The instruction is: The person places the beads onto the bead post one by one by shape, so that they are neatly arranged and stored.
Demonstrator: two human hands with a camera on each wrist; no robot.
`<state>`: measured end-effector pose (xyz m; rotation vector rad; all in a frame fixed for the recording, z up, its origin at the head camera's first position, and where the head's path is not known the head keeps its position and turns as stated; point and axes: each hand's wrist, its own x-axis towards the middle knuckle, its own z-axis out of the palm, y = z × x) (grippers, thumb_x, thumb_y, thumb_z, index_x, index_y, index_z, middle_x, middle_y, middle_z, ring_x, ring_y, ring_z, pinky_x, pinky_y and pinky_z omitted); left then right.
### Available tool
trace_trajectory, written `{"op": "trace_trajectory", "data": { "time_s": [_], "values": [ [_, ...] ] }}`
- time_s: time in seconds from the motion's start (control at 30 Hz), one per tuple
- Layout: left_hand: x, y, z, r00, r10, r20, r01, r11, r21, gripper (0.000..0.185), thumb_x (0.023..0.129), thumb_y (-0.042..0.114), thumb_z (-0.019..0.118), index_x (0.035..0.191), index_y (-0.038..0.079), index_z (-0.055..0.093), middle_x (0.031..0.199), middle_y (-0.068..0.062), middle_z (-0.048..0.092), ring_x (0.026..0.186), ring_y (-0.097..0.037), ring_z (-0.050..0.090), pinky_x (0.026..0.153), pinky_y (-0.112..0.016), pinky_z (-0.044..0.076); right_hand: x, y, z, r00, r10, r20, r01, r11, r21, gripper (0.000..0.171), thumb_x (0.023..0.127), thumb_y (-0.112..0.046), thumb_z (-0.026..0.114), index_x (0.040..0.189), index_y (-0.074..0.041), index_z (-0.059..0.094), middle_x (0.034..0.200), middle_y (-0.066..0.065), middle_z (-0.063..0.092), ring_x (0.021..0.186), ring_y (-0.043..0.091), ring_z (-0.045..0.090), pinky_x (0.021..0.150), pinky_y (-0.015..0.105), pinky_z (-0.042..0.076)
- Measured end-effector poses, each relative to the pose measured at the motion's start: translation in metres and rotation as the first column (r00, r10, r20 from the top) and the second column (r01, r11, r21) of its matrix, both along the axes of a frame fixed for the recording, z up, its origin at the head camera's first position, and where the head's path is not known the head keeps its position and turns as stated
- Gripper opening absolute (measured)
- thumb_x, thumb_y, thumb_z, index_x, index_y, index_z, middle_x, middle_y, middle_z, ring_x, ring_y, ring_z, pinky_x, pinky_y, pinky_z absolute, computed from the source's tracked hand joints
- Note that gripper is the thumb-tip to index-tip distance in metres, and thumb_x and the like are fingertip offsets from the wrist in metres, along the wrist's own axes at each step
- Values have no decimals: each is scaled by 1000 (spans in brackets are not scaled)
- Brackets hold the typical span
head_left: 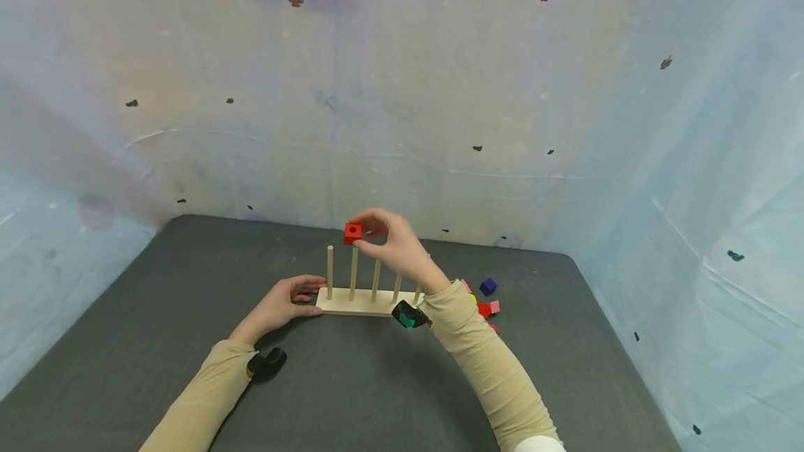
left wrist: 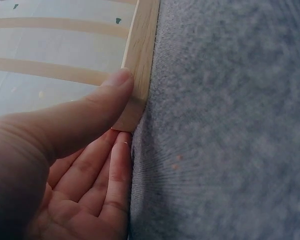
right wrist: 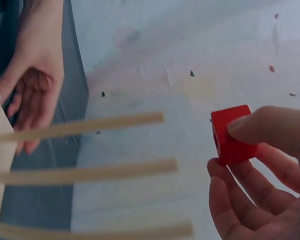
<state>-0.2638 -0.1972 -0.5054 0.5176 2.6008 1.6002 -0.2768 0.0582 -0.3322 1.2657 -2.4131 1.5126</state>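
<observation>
Sleeves (head_left: 484, 361) fill the lower centre of the head view. Left hand (head_left: 283, 304) lies flat on the bench (head_left: 352, 389), fingers straight, thumb against the left end of the rack (head_left: 361, 302). The left wrist view shows that contact close: thumb (left wrist: 90, 112) pressed on the rack's corner (left wrist: 137, 65), which the head view leaves too small to tell. Right hand (head_left: 392, 243), centre frame, pinches a red cube (head_left: 352, 232) just above the second peg (head_left: 354, 272). The right wrist view shows the cube (right wrist: 232, 135) clear of the peg tips (right wrist: 157, 118), held between thumb and fingers. Only the head view shows loose cubes (head_left: 488, 287) at the rack's right end.
</observation>
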Motion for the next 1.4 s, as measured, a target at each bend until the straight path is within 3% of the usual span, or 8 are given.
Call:
{"op": "trace_trajectory", "data": {
  "time_s": [0.23, 0.4, 0.53, 0.73, 0.9, 1.07, 1.23, 1.4],
  "values": [
    [-2, -1, -3, 1000, -8, -7, 8, 1000, -5, 64, 77, 19, 81, 132, 1, 54, 128, -17, 57, 116, -31, 55, 90, -42, 50, -6, -20, -19, 999, -49, 4, 49, 999, -19, 33, 89, -4, 67, 122, -8, 61, 113, 5, 64, 99, 17, 61, 87, 33, 51],
    [-1, -2, -1, 1000, -23, 14, 23, 1000, 20, 63, 79, 13, 79, 134, 1, 52, 130, -19, 55, 118, -33, 53, 93, -46, 48, -3, -28, -26, 997, -75, 5, 75, 996, -44, 33, 90, -5, 67, 122, -7, 61, 113, 4, 64, 100, 15, 61, 88, 35, 51],
    [5, 0, 9, 1000, -31, 5, 30, 999, 31, 61, 79, 5, 77, 133, -4, 51, 130, -23, 54, 118, -37, 52, 92, -50, 47, 0, -34, -31, 996, -88, -1, 88, 993, -80, 33, 90, -1, 65, 122, -4, 59, 113, 6, 62, 101, 17, 62, 88, 40, 52],
    [18, 7, 32, 999, -36, -1, 36, 999, 27, 57, 79, 1, 76, 130, -8, 51, 127, -27, 54, 116, -41, 52, 91, -52, 47, 6, -40, -39, 991, -129, -37, 126, 989, -81, 32, 91, -2, 63, 122, -6, 59, 115, 4, 59, 100, 14, 61, 84, 28, 52],
    [21, 8, 34, 999, -34, 15, 34, 999, 28, 58, 80, 2, 76, 131, -8, 51, 127, -28, 54, 116, -43, 51, 92, -53, 46, 8, -44, -48, 989, -147, -20, 142, 980, -141, 32, 91, -2, 63, 122, -6, 58, 114, 5, 61, 98, 18, 61, 85, 35, 53],
    [21, 7, 32, 999, -37, 23, 36, 998, 42, 58, 80, 2, 76, 131, -7, 51, 128, -28, 53, 117, -42, 51, 93, -54, 45, 10, -49, -55, 983, -184, -12, 181, 974, -138, 33, 90, -2, 64, 122, -8, 56, 109, 3, 62, 93, 12, 59, 83, 28, 52],
    [20, 6, 31, 999, -35, 25, 34, 999, 34, 58, 80, 1, 75, 132, -8, 50, 129, -27, 53, 118, -42, 51, 92, -53, 46, 14, -54, -65, 971, -227, 69, 236, 956, -174, 35, 88, -1, 66, 120, -8, 53, 106, 4, 62, 93, 13, 60, 84, 32, 52],
    [18, 7, 29, 999, -32, 24, 32, 999, 26, 60, 80, 3, 76, 132, -9, 49, 129, -27, 53, 118, -42, 51, 92, -52, 46, 19, -60, -79, 942, -278, 188, 316, 922, -222, 33, 88, -2, 67, 118, -6, 55, 108, 3, 59, 95, 14, 61, 87, 38, 51]
  ]
}}
